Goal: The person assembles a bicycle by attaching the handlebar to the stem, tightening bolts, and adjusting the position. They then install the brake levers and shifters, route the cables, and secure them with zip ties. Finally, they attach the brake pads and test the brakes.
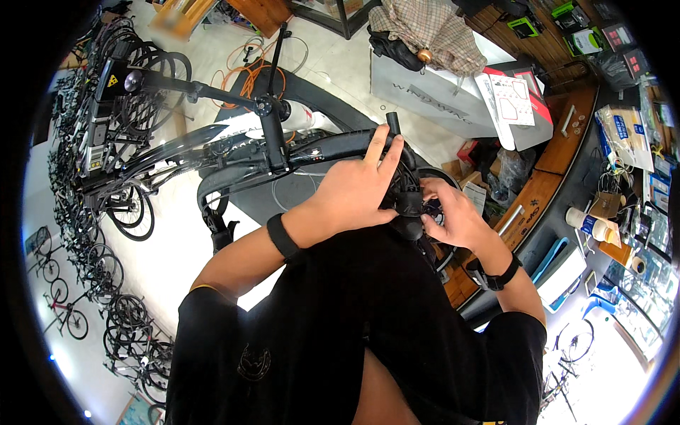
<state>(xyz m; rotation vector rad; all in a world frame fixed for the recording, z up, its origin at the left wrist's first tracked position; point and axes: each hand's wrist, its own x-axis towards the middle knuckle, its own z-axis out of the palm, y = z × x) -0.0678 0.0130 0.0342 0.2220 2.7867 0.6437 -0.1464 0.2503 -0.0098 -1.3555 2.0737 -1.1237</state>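
A bicycle with a black drop handlebar (329,150) lies before me, its frame held in a clamp (273,131). My left hand (354,190) rests over the right end of the bar with two fingers stretched straight across it. Its thumb reaches toward a black brake hood (409,205); the other fingers are partly hidden. My right hand (453,212) curls in from the other side, thumb and fingertips closed at that hood. What lies under those fingertips is too small to make out. The other brake hood (218,230) hangs at the bar's left end.
A wooden-fronted workbench (549,184) with papers, rolls and tools curves along the right. A large grey box (425,99) bearing a checked cloth (432,32) stands beyond the bicycle. Orange hose (248,85) coils on the floor. Rows of bicycles (106,283) line the left.
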